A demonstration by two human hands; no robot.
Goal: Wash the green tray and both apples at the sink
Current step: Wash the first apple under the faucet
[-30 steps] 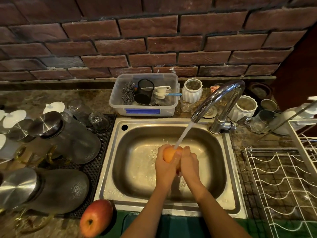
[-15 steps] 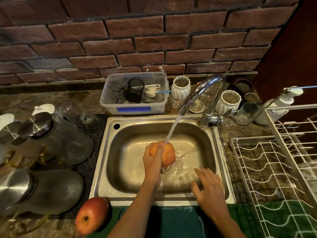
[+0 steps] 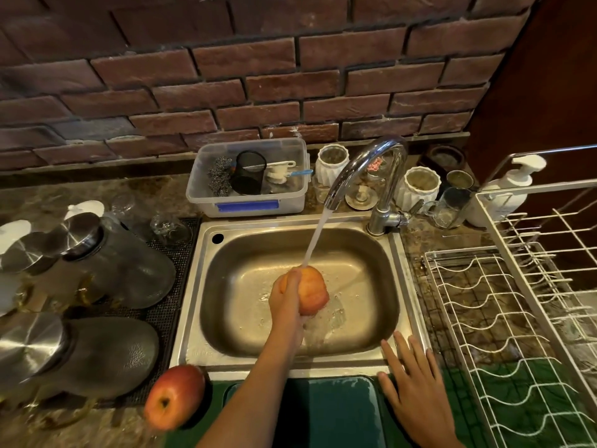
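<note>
Apple [image 3: 311,294] in left hand [image 3: 286,299] under tap [image 3: 361,171]

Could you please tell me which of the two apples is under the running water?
The apple gripped by the left hand over the sink; the other apple sits dry on the counter.

apples 2 [image 3: 311,291] [image 3: 174,397] | tray 1 [image 3: 339,412] | hands 2 [image 3: 286,300] [image 3: 416,392] | white ribbed jars 2 [image 3: 332,164] [image 3: 420,187]

sink [image 3: 193,295]: brushed steel, wet sheen | tap [image 3: 365,166] behind sink: polished chrome | wall [image 3: 258,76] behind sink: rough matt brick | tub [image 3: 248,205] behind sink: translucent plastic | rack [image 3: 484,318] right of sink: white-coated wire | bench [image 3: 97,195]: mottled stone
</note>
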